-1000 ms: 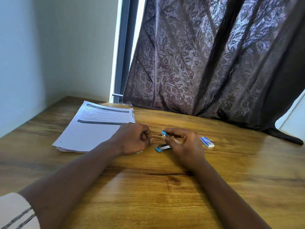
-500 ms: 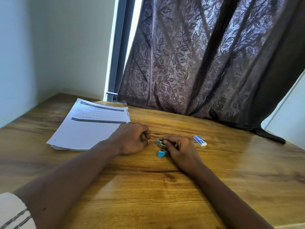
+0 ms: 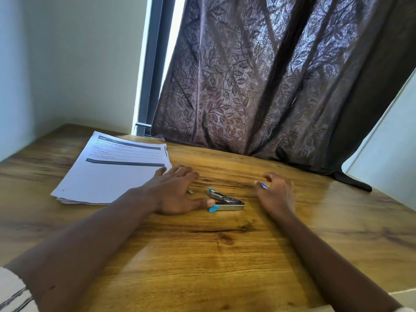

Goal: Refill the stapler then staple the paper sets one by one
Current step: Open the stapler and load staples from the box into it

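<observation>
A small metal stapler with blue tips [image 3: 225,200] lies hinged open at the middle of the wooden table [image 3: 202,255]. The left hand [image 3: 174,192] rests flat and empty, thumb touching its blue tip. The right hand [image 3: 278,192] curls around a small blue staple box [image 3: 264,185]. The stack of printed white paper sets [image 3: 112,170] lies toward the far left corner.

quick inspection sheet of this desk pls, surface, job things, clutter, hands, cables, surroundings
surface: wooden table, bare in front.
job's things: stapler lying hinged open between the hands; paper stack far left; staple box mostly hidden under the right hand.
clutter: small staple strip beside the left hand; a stray bit near the left edge.
grippers: left hand flat, thumb touching the stapler; right hand curled over the box, grip unclear.
cables: nothing seen.
surroundings: dark patterned curtain, pale wall.
</observation>
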### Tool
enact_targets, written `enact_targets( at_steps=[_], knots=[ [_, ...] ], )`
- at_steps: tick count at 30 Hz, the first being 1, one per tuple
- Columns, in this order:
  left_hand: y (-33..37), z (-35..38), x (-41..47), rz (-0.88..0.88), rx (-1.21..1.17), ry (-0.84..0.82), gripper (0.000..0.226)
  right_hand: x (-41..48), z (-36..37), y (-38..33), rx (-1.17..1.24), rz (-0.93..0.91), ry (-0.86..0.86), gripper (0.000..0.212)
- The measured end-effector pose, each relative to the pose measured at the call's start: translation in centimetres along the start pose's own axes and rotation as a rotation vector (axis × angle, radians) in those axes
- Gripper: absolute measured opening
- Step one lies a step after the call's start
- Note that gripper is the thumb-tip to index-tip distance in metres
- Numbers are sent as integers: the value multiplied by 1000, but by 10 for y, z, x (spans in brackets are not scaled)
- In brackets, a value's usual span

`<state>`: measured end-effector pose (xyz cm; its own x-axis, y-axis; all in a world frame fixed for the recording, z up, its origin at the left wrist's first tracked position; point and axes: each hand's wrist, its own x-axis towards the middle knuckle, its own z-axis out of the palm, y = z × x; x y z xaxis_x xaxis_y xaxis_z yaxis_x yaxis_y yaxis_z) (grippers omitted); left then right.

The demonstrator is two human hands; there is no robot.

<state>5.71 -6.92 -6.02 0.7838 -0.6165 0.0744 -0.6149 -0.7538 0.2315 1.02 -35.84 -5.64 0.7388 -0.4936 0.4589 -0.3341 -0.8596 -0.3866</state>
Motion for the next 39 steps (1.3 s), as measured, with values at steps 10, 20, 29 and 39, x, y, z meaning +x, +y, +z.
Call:
enact_targets(
  at_steps=[10, 20, 29, 39],
  knots=[
    [-3, 3, 2, -5, -53, -24, 118, 16, 11, 9, 78, 5, -84, 33],
    [5, -2, 0, 16, -428, 489, 72, -3, 10, -73, 1042, -350, -348, 35],
    [18, 2, 5, 182, -425, 637, 50, -26, 9, -64, 1116, -384, -391, 38],
    [14, 2, 4, 136, -494, 687, 37, -28, -3, -71, 1418, -196, -690, 29]
  ],
)
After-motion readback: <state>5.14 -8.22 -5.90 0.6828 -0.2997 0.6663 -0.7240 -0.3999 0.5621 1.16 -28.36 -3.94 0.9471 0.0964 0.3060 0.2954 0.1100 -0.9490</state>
